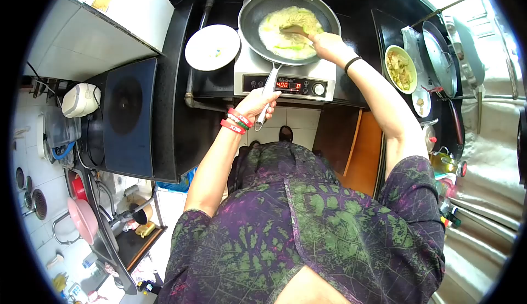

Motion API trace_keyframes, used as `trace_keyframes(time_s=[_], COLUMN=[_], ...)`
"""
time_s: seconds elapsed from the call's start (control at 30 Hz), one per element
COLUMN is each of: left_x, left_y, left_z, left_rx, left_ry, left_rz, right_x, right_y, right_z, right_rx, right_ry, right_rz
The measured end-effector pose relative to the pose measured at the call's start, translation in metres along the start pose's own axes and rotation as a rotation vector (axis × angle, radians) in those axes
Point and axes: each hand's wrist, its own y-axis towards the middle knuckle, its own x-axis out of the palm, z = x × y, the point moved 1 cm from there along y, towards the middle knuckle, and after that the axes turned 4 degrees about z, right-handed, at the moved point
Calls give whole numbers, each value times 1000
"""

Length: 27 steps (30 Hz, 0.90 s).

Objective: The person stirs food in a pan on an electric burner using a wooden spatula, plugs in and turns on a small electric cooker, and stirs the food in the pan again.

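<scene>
A dark frying pan (250, 21) with a metal handle sits on the silver induction cooker (326, 79), whose display is lit red. Yellow-green food (274, 27) in liquid covers the middle of the pan; I cannot tell its exact kind. My left hand (258, 106) is closed around the pan's handle, with red wristbands at the wrist. Over the pan's right side, my right hand (328, 47) grips a brown wooden spatula (295, 30), its blade down in the food. Left of the pan lies a white plate (206, 51) with small specks on it.
On the right counter stand a bowl of yellowish food (410, 73), a small white dish (421, 106) and a large lid (438, 57). A pipe (190, 93) runs along the left. Farther left are a dark blue cooktop panel (129, 117) and a pink basin (82, 219).
</scene>
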Motion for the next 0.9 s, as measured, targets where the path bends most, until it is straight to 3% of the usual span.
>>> trace_keyframes(time_s=[0.17, 0.37, 0.47, 0.57, 0.7, 0.77, 0.83, 0.9], left_x=[-1, 0, -1, 0, -2, -3, -3, -3], left_y=[1, -1, -1, -1, 1, 2, 2, 2], left_z=[-3, -4, -1, -1, -5, -4, -3, -3], left_rx=[-2, -9, -10, 1, -29, -30, -40, -24], left_ry=[-20, -6, 1, -17, -24, -51, -46, -40], left_rz=[-4, 4, -10, -10, -22, -30, -25, -37], right_x=[-46, -9, -4, -24, -1, 10, 1, -3], right_y=[-10, 19, -1, -25, -44, -56, -66, -81], right_z=[19, -3, -34, -7, 39, 40, 17, -1], right_rx=[113, 188, 20, -14, -36, 87, 188, 90], right_ry=[-188, -31, 12, -43, -103, -216, -225, -160], right_rz=[-256, -124, 27, -38, 87, 257, 187, 547])
